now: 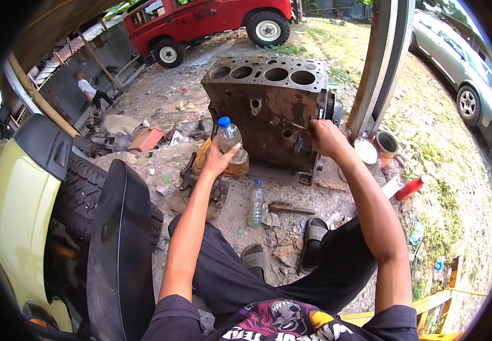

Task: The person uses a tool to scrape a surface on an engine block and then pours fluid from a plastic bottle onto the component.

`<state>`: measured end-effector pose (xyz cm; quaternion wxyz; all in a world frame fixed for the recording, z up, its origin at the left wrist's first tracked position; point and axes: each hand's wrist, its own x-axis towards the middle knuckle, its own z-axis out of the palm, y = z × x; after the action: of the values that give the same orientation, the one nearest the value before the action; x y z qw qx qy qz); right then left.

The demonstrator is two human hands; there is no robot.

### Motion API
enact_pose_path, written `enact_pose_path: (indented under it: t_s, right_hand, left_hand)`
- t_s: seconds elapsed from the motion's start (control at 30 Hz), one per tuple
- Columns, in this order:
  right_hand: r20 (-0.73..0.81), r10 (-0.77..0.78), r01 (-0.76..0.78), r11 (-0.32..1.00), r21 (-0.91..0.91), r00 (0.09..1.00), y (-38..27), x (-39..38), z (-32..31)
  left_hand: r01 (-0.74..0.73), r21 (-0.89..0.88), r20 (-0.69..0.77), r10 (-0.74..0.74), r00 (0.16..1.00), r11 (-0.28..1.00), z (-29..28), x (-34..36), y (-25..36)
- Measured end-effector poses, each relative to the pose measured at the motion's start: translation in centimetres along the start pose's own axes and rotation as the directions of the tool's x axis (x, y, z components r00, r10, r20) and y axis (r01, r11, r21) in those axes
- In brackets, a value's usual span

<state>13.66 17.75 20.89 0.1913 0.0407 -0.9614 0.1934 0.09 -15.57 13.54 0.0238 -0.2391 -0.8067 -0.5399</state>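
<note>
A bare engine block (240,122), brown and dirty on its side with a row of open cylinder bores on top, stands in front of me. My left hand (218,159) is wrapped round a clear plastic bottle (230,136) with a blue cap, upright at the block's near left side. A yellowish plastic container (236,168) sits just beside and below that bottle. At the block's right side my right hand (326,138) is closed on a thin rod-like tool (296,125). Its tip points left at the block's face; whether it touches cannot be told.
A small clear bottle (256,203) and a brush (292,209) lie between my feet and the block. Cans (386,143) and a red bottle (410,187) are at right, by a metal post (379,68). A tyre (81,193) is close left. A person (90,91) is far left.
</note>
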Motion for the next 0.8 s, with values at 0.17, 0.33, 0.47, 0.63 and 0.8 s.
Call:
enact_pose_path:
  t_s: [0.17,0.33,0.47,0.63,0.8]
  right_hand:
    - [-0.094,0.052,-0.057,0.997,-0.049,0.994,2.9,-0.7,-0.1]
    - [-0.190,0.090,-0.119,0.982,-0.147,0.978,2.4,0.8,-1.3]
    - [-0.153,0.071,-0.099,0.979,-0.180,0.986,2.1,1.2,-2.7]
    - [-0.190,0.022,-0.042,0.993,-0.107,0.982,0.3,1.6,-1.1]
    - [-0.168,0.017,-0.039,0.991,-0.124,0.986,-1.4,3.5,-2.6]
  left_hand:
    - [0.055,-0.029,0.065,-0.053,0.996,0.998,-0.4,2.5,5.5]
    - [0.034,0.077,0.223,-0.051,0.974,0.996,-0.9,4.6,10.1]
    - [-0.034,0.130,0.260,0.000,0.966,0.991,-0.4,4.4,10.0]
    - [0.169,-0.031,0.251,-0.156,0.955,0.985,1.1,1.5,6.9]
    - [0.183,-0.098,0.233,-0.156,0.960,0.978,1.1,4.2,6.7]
